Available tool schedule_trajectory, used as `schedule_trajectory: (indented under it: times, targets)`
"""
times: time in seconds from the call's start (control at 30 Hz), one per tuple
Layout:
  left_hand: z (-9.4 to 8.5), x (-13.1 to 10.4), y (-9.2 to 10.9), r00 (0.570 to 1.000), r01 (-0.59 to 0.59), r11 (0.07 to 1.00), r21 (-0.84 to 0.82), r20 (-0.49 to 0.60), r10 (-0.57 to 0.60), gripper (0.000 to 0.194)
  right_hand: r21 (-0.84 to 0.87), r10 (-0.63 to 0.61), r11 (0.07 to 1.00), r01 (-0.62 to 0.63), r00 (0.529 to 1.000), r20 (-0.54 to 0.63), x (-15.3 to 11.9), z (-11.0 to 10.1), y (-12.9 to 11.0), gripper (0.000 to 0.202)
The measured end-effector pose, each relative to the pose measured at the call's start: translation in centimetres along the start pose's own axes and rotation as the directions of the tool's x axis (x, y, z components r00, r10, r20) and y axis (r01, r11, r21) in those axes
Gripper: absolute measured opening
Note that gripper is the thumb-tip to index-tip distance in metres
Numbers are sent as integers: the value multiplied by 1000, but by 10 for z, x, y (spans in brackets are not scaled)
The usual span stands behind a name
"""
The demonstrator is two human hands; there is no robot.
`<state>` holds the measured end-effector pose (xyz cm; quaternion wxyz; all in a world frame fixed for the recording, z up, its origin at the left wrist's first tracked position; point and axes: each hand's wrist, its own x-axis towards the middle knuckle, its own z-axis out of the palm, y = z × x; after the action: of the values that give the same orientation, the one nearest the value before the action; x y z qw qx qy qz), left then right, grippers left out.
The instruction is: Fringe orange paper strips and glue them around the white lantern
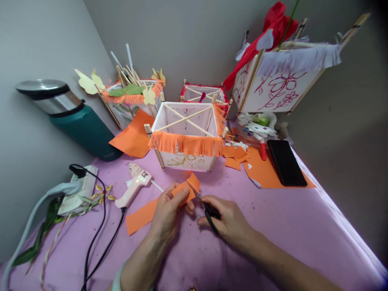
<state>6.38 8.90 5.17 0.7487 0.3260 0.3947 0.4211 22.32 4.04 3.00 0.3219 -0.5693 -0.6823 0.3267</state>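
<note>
- Holding an orange paper strip (pixel 145 213) in my left hand (pixel 169 214), I pinch it between thumb and fingers near its fringed end (pixel 193 182), which lifts slightly off the counter (pixel 273 226).
- My right hand (pixel 228 220) is closed around the handles of black scissors (pixel 209 212); their blades point up and left and meet the strip at the fringed end.
- The strip runs from the middle of the counter toward its near left side, its far end lying flat on the purple cover.
- Just beyond my hands stands a square paper lantern (pixel 186 139) on stick legs, with an orange fringe along its front top edge.
- A pink glue gun (pixel 135 186) lies left of the strip, its black cord (pixel 100 238) trailing toward the near edge.
- At the left edge sits a power strip (pixel 80 190) with a plug in it, beside green and yellow leaf trimmings.
- A teal flask with a steel lid (pixel 75 117) lies at the far left corner.
- Behind the lantern stand three more lanterns: one with yellow butterflies (pixel 130 99), a red-trimmed one (pixel 203 93), and a tall one drawn with red flowers (pixel 279 87).
- Toward the right edge, a black phone (pixel 286 162) rests on an orange sheet (pixel 263 171), near a red-capped marker.
</note>
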Motion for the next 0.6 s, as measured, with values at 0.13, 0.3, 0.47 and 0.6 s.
schedule_trajectory:
  times: [0.13, 0.3, 0.47, 0.6]
  targets:
    - [0, 0, 0, 1000, -10, 1000, -4, 1, 10, 16, 22, 21, 1000, -22, 999, 29, 0, -1, -1, 27]
    - [-1, 1, 1, 998, -32, 999, -21, -46, 31, 17, 4, 38, 999, -38, 998, 52, 0, -4, -4, 30]
    - [-2, 1, 4, 996, -56, 998, -5, -70, 56, 20, -12, 23, 1000, -22, 997, 76, -1, -5, -4, 37]
    - [-1, 0, 5, 994, -79, 997, -3, -80, 78, 22, -11, 19, 1000, -18, 997, 78, -2, -5, -4, 33]
